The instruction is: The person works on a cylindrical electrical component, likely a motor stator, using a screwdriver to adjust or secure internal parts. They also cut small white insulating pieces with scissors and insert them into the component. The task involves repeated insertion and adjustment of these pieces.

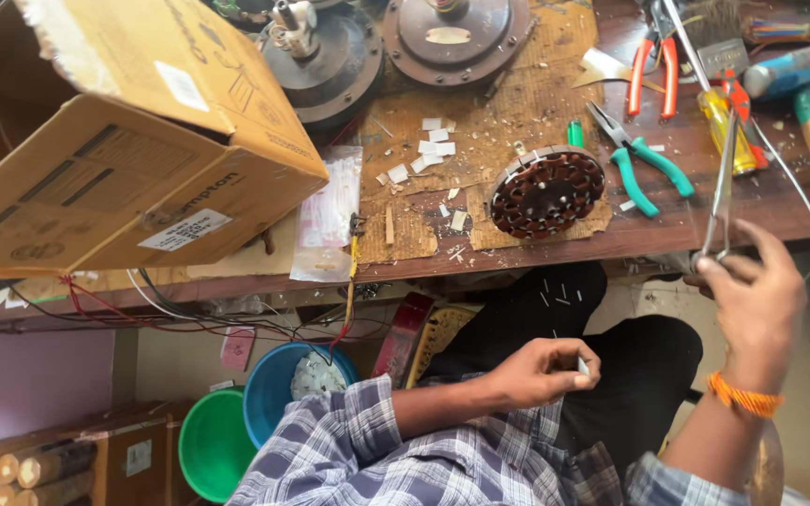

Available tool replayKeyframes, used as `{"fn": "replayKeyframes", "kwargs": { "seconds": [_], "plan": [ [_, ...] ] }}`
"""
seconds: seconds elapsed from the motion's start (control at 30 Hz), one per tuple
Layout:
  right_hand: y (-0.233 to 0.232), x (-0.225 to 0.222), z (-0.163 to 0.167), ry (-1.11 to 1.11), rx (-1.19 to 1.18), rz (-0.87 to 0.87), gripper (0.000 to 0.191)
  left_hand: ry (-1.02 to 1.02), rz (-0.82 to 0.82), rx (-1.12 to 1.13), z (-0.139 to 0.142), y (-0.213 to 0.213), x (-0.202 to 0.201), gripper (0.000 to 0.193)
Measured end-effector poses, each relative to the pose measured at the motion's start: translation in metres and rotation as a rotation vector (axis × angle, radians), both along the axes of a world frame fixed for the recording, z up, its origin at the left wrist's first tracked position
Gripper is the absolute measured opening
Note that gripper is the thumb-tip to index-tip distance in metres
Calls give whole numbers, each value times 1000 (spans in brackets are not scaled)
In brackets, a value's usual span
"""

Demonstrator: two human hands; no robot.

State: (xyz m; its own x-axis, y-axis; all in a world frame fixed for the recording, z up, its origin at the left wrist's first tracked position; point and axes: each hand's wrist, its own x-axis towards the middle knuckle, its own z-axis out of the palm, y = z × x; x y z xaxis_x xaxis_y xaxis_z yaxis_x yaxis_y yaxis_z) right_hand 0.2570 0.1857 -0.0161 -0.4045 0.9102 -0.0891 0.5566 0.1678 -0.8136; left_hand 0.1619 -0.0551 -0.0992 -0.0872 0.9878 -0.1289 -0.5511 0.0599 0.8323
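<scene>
Right hand grips scissors by the loops over the bench edge, left hand pinches a small white slip above the lap; best to keep the slip taut and blades square.

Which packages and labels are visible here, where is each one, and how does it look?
Cardboard box: upper left on the workbench, large, brown, tilted, dark print.
White label: rectangular sticker on the box's lower face.
Clear plastic packet: flat, beside the box at the bench edge.
Small brown boxes: bottom left, with a pale sticker.
</scene>
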Motion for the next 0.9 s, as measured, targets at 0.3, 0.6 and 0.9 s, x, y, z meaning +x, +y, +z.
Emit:
{"fn": "replayKeyframes", "kwargs": {
  "seconds": [0.3, 0.6, 0.9],
  "plan": [
    [-77, 49, -59, 545, -338, -37, 38, 602, 4, 193, 51, 40, -8, 31],
    [-151, 72, -90, 270, -651, 45, 39, 612, -66, 218, 73, 64, -20, 23],
    [-150, 60, -73, 151, -644, 85, 41, 476, -3, 137, 85, 61, -52, 28]
  ]
}}
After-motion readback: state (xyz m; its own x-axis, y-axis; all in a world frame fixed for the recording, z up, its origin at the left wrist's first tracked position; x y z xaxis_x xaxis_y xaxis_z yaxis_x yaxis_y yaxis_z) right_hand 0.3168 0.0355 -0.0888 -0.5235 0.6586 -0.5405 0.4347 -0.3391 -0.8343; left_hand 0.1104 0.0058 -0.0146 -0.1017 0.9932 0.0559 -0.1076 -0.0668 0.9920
